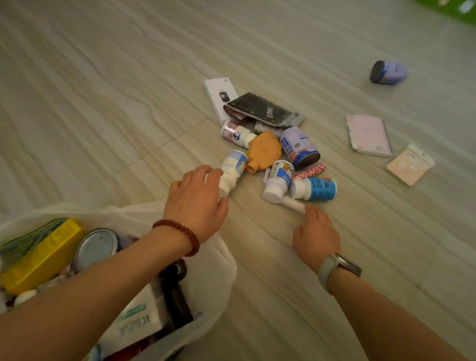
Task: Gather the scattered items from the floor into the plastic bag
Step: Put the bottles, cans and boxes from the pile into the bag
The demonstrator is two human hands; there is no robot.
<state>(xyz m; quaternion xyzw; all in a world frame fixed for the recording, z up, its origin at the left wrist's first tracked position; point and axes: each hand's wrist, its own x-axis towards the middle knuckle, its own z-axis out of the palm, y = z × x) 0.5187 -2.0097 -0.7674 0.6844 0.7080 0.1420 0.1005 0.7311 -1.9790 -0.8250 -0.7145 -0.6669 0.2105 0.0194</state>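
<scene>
Left hand (196, 197) spreads loose fingers onto the white bottle (232, 169), its long axis pointing away, while the right hand (315, 236), uncurled, touches a white tube (294, 205).

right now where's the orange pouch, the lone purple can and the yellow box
orange pouch (265, 149): head view, middle of its flat face
purple can (391, 72): head view, its side wall, far right on the floor
yellow box (45, 258): head view, long top face, inside the bag

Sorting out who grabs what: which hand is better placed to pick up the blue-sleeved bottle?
Right. The right hand lies just below the blue-sleeved bottle, while the left hand is across the pile, on another bottle.
</scene>
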